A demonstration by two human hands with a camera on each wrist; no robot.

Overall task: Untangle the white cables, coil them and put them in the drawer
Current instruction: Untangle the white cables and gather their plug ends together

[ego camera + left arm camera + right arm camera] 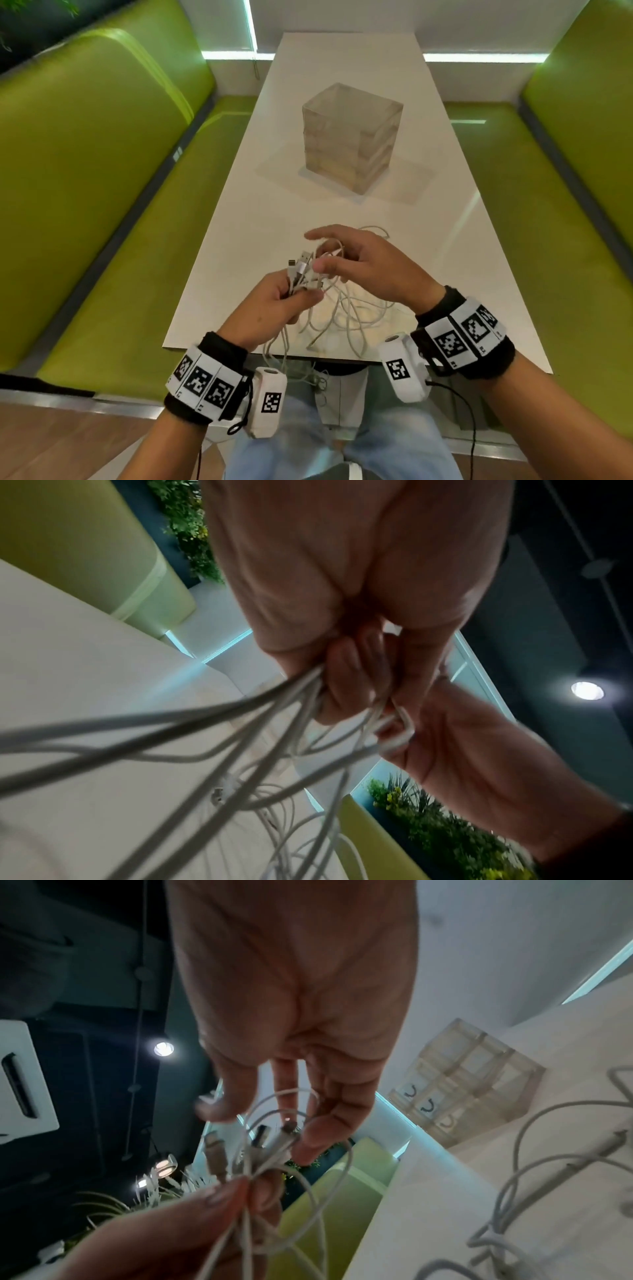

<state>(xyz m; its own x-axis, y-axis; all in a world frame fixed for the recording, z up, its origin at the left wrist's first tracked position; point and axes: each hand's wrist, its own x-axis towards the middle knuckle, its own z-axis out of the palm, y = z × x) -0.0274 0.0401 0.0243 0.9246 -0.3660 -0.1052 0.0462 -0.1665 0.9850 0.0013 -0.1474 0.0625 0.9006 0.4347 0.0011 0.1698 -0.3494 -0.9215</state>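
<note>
The left hand is curled round a bunch of white cables, its fingers and thumb closed on the strands just below their plug ends. The plugs stick up past the left fingertips in a loose fan. From under those fingers the cables fall in tangled loops onto the near edge of the white surface, and some strands hang over that edge toward the person's lap.

The right hand hovers just beyond the left fingers, its fingers spread and lightly bent. A thin loop of cable runs between the right thumb and forefinger and touches the fingertips; whether they actually pinch it cannot be told.

Well beyond both sets of fingers, a translucent drawer unit stands in the middle of the surface, with its small drawers, seen from the right wrist, all pushed in. Green bench seats run along either side.
</note>
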